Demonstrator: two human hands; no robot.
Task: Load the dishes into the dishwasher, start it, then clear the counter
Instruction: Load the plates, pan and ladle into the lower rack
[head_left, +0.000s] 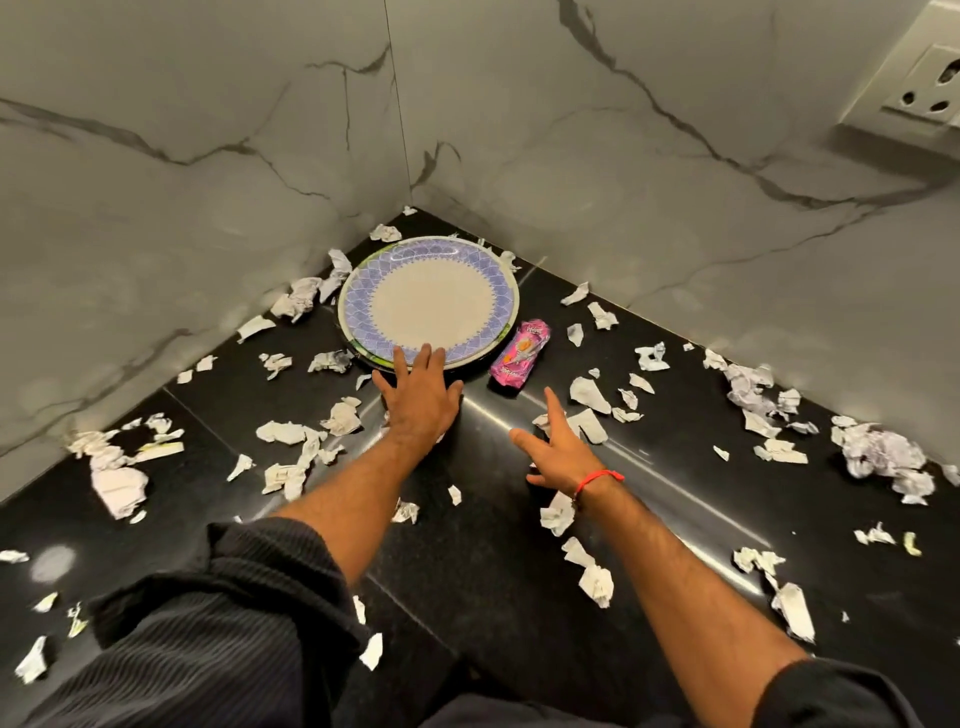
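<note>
Fingers (415, 364) of left hand (418, 400) spread on plate (431, 301); right hand (558, 449) fingers splayed, empty; pink wrapper (521, 353) writing unreadable.

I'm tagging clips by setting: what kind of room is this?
Probably a home kitchen: a black stone counter in a marble-tiled corner, stacked plates, and a wall socket above.

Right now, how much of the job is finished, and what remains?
Nothing looks done yet. The stack of plates sits in the counter corner, not loaded. In hand: the left hand reaches the stack's near rim with straight fingers, while the right hand hovers open. Left: loading, starting the dishwasher, which is not in view, then clearing the paper scraps and the pink wrapper.
</note>
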